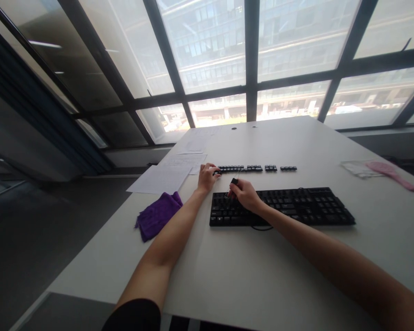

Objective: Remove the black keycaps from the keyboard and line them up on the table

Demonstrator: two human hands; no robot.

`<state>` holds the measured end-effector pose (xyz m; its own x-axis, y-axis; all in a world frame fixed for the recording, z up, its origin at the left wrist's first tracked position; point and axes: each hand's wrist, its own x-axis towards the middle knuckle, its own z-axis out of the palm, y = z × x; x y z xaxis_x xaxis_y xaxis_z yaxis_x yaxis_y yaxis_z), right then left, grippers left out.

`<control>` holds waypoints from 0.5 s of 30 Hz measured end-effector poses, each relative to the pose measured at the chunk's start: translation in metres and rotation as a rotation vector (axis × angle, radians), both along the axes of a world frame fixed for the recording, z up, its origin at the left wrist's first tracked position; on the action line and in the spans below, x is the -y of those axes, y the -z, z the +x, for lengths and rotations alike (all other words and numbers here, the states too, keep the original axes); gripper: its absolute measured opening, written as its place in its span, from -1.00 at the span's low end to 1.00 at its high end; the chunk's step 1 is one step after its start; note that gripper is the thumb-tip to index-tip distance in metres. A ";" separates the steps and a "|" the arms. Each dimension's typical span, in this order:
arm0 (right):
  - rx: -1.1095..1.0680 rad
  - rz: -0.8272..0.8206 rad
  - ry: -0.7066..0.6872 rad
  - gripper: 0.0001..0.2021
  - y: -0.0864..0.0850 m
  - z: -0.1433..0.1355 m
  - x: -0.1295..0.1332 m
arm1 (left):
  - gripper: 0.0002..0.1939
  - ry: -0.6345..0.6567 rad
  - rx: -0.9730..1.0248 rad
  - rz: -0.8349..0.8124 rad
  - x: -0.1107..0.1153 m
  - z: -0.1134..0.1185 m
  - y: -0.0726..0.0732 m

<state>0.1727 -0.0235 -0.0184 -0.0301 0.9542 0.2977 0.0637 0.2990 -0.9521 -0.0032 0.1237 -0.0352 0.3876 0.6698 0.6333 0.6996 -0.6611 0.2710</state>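
At the left end of a row of loose black keycaps [254, 168], my left hand [207, 177] has its finger and thumb closed about a dark keycap [217, 172]. My right hand [247, 195] is over the left part of a black keyboard [296, 204], gripping a small keycap puller [233, 182] with a dark body and thin wires. Its wire end points down toward the upper-left keys. My palm and fingers cover part of the keys, and the exact contact there is hidden.
A crumpled purple cloth [159, 215] lies left of my left forearm. Paper sheets [162, 178] spread along the table's left edge. On the right rests a pink brush-like item [391, 174] beside a clear bag [355, 169]. A cable loop [262, 228] shows at the keyboard's near edge.
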 end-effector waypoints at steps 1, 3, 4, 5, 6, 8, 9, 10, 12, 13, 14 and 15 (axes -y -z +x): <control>0.001 -0.001 -0.001 -0.77 0.000 0.000 0.000 | -0.77 -0.010 0.005 0.003 -0.001 -0.001 0.000; 0.003 -0.004 0.001 -0.77 0.000 0.000 0.000 | -0.76 -0.037 0.012 0.000 -0.002 -0.004 0.001; 0.004 -0.006 0.001 -0.76 -0.001 0.000 0.000 | -0.77 -0.051 0.016 -0.003 -0.002 -0.006 0.001; 0.004 -0.006 0.000 -0.76 -0.001 0.000 0.001 | -0.78 -0.064 0.019 -0.006 -0.003 -0.007 0.002; 0.003 -0.007 0.000 -0.76 0.000 0.000 0.001 | -0.79 -0.072 0.020 -0.006 -0.003 -0.008 0.002; 0.001 -0.008 -0.003 -0.76 0.000 0.000 0.001 | -0.80 -0.074 0.010 -0.003 -0.004 -0.009 0.002; -0.001 -0.008 -0.005 -0.77 0.000 0.000 0.001 | -0.80 -0.069 0.000 -0.001 -0.004 -0.009 0.003; -0.003 -0.007 -0.006 -0.77 0.000 0.000 0.000 | -0.78 -0.062 -0.013 0.000 -0.003 -0.008 0.003; 0.000 -0.002 -0.007 -0.78 0.001 0.000 0.000 | -0.76 -0.051 -0.046 -0.007 -0.003 -0.007 0.003; 0.004 0.001 -0.006 -0.78 0.002 0.000 0.000 | -0.76 -0.049 -0.061 -0.014 -0.003 -0.006 0.003; 0.007 0.004 -0.005 -0.78 0.002 0.000 -0.001 | -0.77 -0.051 -0.073 -0.022 -0.003 -0.005 0.003; 0.010 0.007 -0.004 -0.78 0.003 0.000 -0.001 | -0.79 -0.054 -0.081 -0.028 -0.003 -0.005 0.003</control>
<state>0.1727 -0.0222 -0.0212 -0.0365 0.9520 0.3038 0.0720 0.3058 -0.9494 -0.0080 0.1263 -0.0382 0.3992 0.7080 0.5826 0.7544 -0.6148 0.2301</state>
